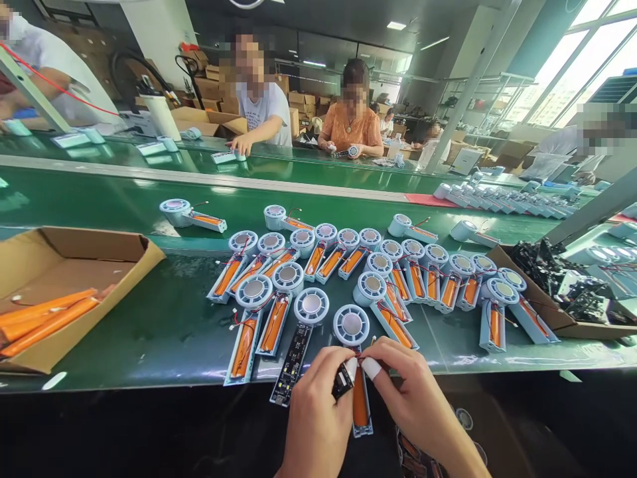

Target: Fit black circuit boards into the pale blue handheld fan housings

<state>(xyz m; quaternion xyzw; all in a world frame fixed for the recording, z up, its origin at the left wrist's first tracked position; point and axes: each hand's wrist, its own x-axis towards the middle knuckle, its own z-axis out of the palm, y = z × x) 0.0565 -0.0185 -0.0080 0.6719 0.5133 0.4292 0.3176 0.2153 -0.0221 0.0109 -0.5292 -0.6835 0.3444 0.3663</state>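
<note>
A light blue handheld fan housing [351,326] lies at the bench edge before me, with an orange battery [361,406] in its handle. My left hand [318,401] is closed over the handle and grips a small black circuit board [343,382]. My right hand [413,385] pinches a thin wire between thumb and forefinger, close against the left fingertips; the exact contact is hidden. Both thumbs wear white covers. Just left lies another fan [311,306] whose handle carries a black circuit board [291,365].
Several fan housings with orange batteries [273,324] spread across the bench. A cardboard box [99,318] with orange batteries stands left; a box of black circuit boards [562,279] stands right. Behind runs a green conveyor [124,189] carrying more fans. Co-workers sit beyond it.
</note>
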